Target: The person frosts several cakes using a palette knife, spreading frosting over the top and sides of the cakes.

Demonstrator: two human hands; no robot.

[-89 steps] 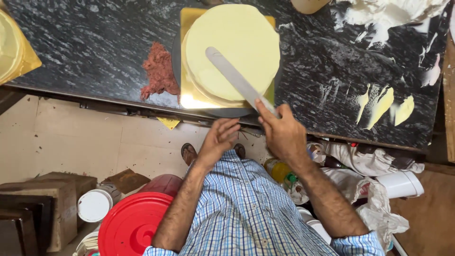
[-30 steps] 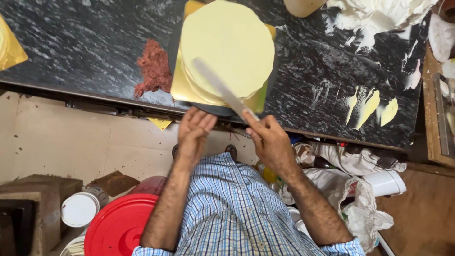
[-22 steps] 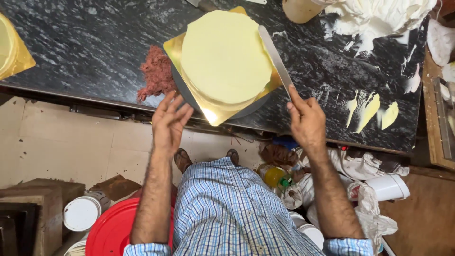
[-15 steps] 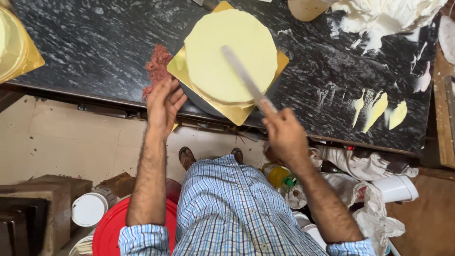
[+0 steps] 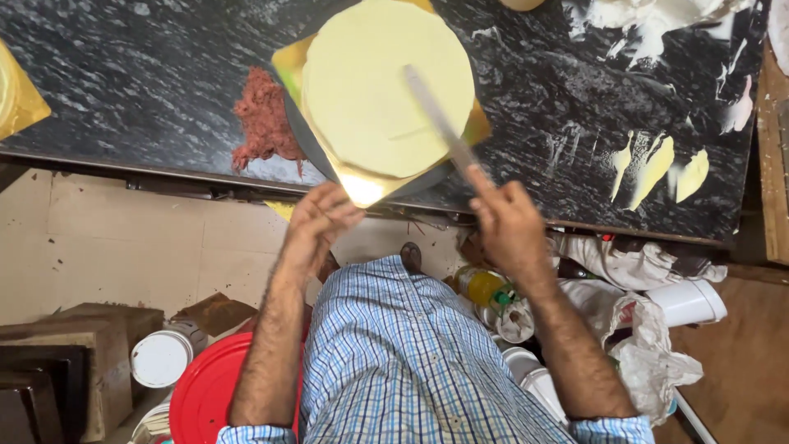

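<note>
Nearest me, both forearms reach up from a blue checked shirt [image 5: 411,362]. The left hand [image 5: 322,220] curls its fingers on the near corner of the gold cake board [image 5: 362,187]; half a second ago it lay flat further left, by the red crumb pile [image 5: 265,119]. The right hand [image 5: 505,222] is clamped round the handle of a long palette knife [image 5: 436,119], blade laid across the pale yellow cake [image 5: 370,82], which sits on the dark table [image 5: 123,74]. The board has turned since.

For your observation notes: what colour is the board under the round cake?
Shiny gold; the board shows best in the head view, below the pale yellow cake.
</note>
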